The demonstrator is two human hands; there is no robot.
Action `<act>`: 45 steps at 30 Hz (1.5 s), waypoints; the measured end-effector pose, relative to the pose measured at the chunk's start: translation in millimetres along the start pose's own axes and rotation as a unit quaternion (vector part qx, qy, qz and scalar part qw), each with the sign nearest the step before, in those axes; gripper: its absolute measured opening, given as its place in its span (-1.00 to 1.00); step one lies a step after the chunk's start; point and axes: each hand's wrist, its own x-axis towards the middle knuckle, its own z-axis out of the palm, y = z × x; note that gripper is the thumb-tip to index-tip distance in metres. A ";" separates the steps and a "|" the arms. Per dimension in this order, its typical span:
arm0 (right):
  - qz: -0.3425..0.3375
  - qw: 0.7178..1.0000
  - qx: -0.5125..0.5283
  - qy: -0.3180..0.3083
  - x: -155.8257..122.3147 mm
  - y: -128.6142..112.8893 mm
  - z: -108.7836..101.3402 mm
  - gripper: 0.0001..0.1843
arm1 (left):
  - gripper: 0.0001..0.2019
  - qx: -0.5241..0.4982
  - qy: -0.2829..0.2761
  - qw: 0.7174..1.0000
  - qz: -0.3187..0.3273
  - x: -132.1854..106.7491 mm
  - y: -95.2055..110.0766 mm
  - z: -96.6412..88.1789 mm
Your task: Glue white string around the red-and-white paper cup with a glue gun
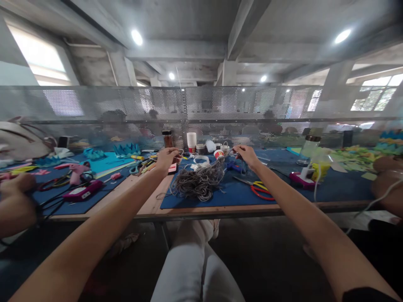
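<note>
Both my arms stretch out over a long worktable. My left hand (167,159) is closed around a thin grey cord near a phone-like object. My right hand (246,154) is closed too, pinching the same cord beside a small paper cup (218,154). Between and below the hands lies a tangled heap of grey cord (198,182) on a blue mat (239,193). Red-and-yellow scissors (260,189) lie just right of the heap.
A pink glue gun (76,171) and a pink device (82,191) sit at left, near another person's arm (15,201). Stacked white cups (191,140), a brown bottle (167,138) and teal paper crowns (126,149) stand further back. A perforated metal screen (201,105) backs the table. A further arm (387,184) shows at right.
</note>
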 end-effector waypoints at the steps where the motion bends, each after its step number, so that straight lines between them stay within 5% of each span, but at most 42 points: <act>1: -0.002 1.000 0.001 -0.004 -0.2 -3.0 0.7 -0.66 | -0.75 0.022 -0.013 0.999 0.020 -2.4 -0.9 3.9; 3: -0.008 1.000 0.002 -0.020 -1.6 -10.3 4.5 -0.67 | -0.62 0.062 -0.043 0.995 0.065 -9.4 -1.7 16.4; 7: -0.015 0.998 0.002 -0.055 -8.3 -28.8 19.7 -0.67 | -0.68 0.104 -0.126 0.979 0.124 -26.0 -1.0 58.0; 11: -0.020 0.997 -0.011 -0.080 -15.8 -45.8 31.5 -0.64 | -0.61 0.100 -0.208 0.964 0.131 -35.0 -4.6 100.5; 14: -0.027 0.995 -0.020 -0.092 -18.5 -51.5 28.7 -0.57 | -0.74 0.094 -0.237 0.960 0.117 -35.1 -9.7 113.4; 20: 0.011 1.000 -0.016 -0.021 -10.6 -37.5 1.2 -0.52 | -0.72 0.072 -0.194 0.974 0.093 -26.4 -14.8 94.7; 28: 0.122 0.966 0.222 0.052 4.5 -25.9 -21.6 -0.72 | -0.63 0.017 -0.127 0.992 0.018 -18.6 -24.4 72.9; 41: 0.125 0.930 0.326 0.115 11.4 -27.4 -42.3 -0.77 | -0.55 -0.080 -0.152 0.979 -0.111 -14.5 -15.6 56.6; 45: 0.110 0.950 0.275 0.099 10.1 -24.0 -42.7 -0.77 | -0.50 -0.093 -0.169 0.973 -0.130 -12.3 -13.7 52.9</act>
